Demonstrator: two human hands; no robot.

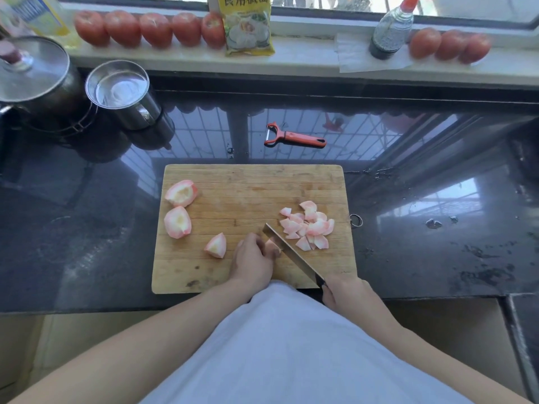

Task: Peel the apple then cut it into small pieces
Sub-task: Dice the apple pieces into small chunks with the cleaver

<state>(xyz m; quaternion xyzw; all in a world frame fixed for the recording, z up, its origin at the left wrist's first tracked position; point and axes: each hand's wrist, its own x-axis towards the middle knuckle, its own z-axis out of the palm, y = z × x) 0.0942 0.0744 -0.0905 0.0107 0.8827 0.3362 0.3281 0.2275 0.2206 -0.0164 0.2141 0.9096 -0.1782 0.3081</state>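
A wooden cutting board (250,182) lies on the dark counter. On its left side sit two large peeled apple chunks (181,193) (177,222), with a smaller wedge (216,245) nearer the middle. A pile of several small cut pieces (309,225) lies on the right. My left hand (252,262) holds down an apple piece (271,246) with curled fingers. My right hand (347,293) grips the handle of a knife (291,255), whose blade rests against that piece at the left hand's fingertips.
A red peeler (294,137) lies on the counter behind the board. A metal mug (125,94) and a lidded pot (35,74) stand at the back left. Tomatoes (151,29), a yellow packet (248,24) and a bottle (390,30) line the windowsill.
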